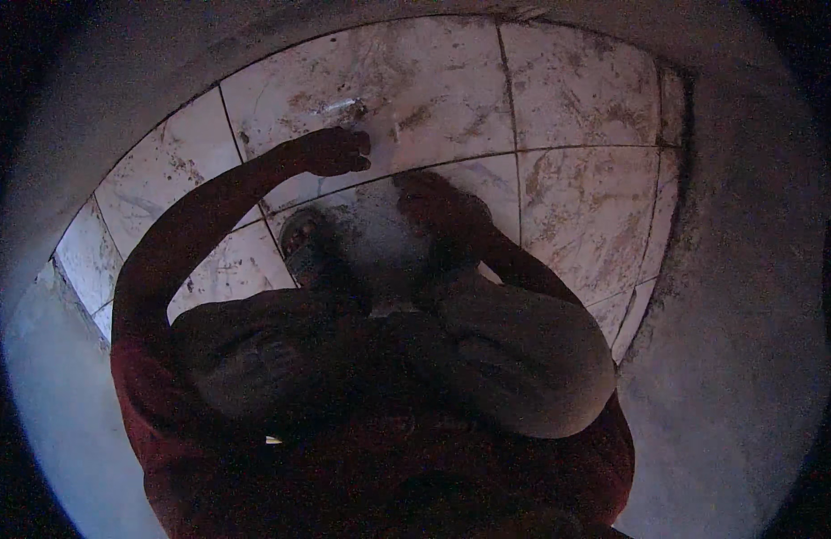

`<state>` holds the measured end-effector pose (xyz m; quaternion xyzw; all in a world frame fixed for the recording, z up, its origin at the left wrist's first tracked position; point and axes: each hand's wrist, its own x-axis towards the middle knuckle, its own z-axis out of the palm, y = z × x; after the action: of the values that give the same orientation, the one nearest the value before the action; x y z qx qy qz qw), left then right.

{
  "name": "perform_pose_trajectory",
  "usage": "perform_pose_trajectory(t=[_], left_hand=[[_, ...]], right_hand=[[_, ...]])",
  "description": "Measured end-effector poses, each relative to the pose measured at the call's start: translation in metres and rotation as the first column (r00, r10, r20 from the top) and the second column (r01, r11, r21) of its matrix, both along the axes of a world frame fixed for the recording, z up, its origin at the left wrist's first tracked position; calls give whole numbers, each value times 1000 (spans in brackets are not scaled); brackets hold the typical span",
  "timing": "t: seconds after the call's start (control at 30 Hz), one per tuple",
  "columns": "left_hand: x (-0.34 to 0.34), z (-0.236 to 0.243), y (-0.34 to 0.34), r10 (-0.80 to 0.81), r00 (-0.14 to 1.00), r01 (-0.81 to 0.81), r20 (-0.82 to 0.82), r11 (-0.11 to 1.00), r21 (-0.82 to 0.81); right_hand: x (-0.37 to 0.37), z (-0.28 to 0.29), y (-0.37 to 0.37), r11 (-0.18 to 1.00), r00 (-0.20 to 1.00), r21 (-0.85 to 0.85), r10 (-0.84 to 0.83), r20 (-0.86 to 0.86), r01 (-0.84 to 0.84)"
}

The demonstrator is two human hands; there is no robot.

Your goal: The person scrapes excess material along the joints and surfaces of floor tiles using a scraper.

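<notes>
From where I stand, the tiled floor [595, 211] lies under both hands, running up to the base of the far wall [164, 76]. At its left corner a pale wall [47, 323] closes in. Next comes a dark red sleeve [137, 382], its arm bowed around the outside of the left knee [235, 337], presumably because the crouch leaves no straighter way forward. A bare-toed foot [298, 238] is planted inward of that arm, likely for balance.

The left hand [339, 153] hangs low towards the floor's far edge, fingers curled inward; whether it grips anything, I cannot tell. Just beyond it sits a bright streak [336, 106], perhaps wetness, among dark smears. The right hand [429, 202] is nearer the body, dim and blurred, so its spread and any contact with the tiles are unclear. The right knee [546, 368] juts wide, apparently making room between the legs. Along the floor's right edge, narrow cut tiles meet another wall [748, 269].
</notes>
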<state>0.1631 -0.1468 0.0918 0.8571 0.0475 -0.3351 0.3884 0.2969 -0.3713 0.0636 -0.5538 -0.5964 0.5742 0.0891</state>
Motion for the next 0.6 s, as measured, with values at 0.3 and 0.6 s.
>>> perform_pose_trajectory(t=[0.3, 0.6], left_hand=[[3, -6, -3, -6, 999, 5, -34, 1000, -9], [-7, -29, -2, 42, 971, -20, 236, 996, -93]], right_hand=[[-12, -7, 12, 803, 888, 542, -37, 459, -247], [-30, -9, 14, 994, 997, -96, 37, -71, -44]])
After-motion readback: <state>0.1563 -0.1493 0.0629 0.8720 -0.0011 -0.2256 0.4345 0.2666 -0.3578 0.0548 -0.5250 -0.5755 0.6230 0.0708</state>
